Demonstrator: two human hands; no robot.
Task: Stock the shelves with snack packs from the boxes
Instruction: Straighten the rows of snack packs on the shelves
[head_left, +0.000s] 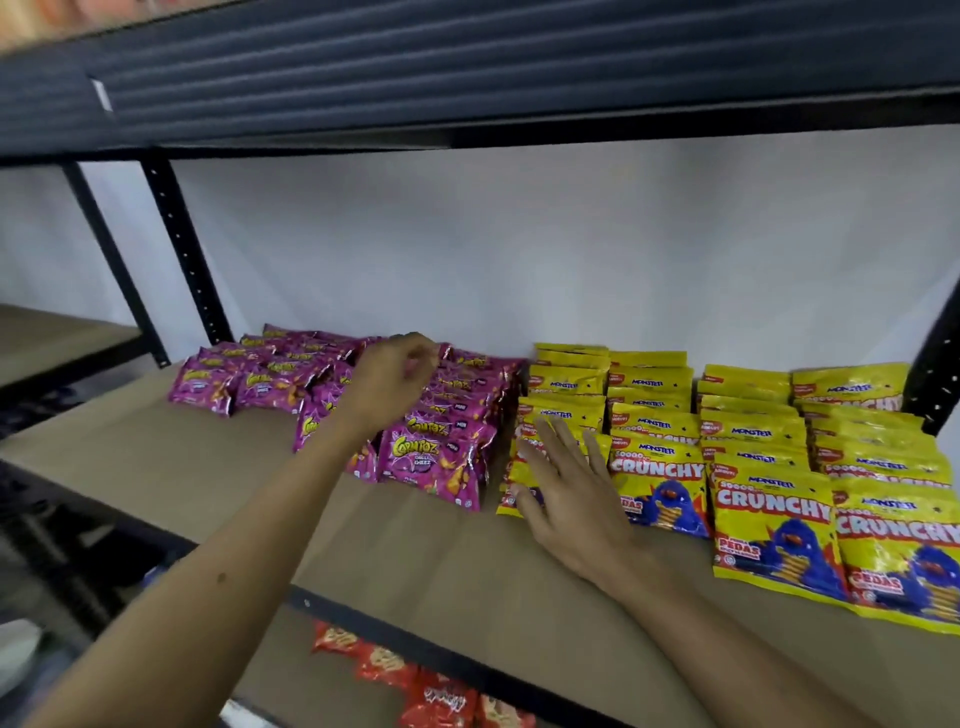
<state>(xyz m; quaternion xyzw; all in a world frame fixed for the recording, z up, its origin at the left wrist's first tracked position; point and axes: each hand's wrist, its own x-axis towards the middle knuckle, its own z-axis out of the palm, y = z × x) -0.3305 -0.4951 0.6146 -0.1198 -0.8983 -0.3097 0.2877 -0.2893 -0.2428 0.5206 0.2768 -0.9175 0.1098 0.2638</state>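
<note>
Purple Corntoz snack packs (431, 457) lie in overlapping rows on the left half of the brown shelf board (197, 467). Yellow Monster Crunchy packs (769, 519) stand in several rows on the right half. My left hand (392, 382) hovers over the back rows of purple packs. Its fingers are loosely curled and nothing shows between them. My right hand (566, 493) has straight, spread fingers and rests flat against the front pack of the leftmost yellow row. No box is in view.
A dark upper shelf (467, 78) hangs low overhead. Black perforated uprights (182, 249) stand at the left and right ends. Red snack packs (441, 691) lie on the shelf below. Bare board stretches in front of the purple packs.
</note>
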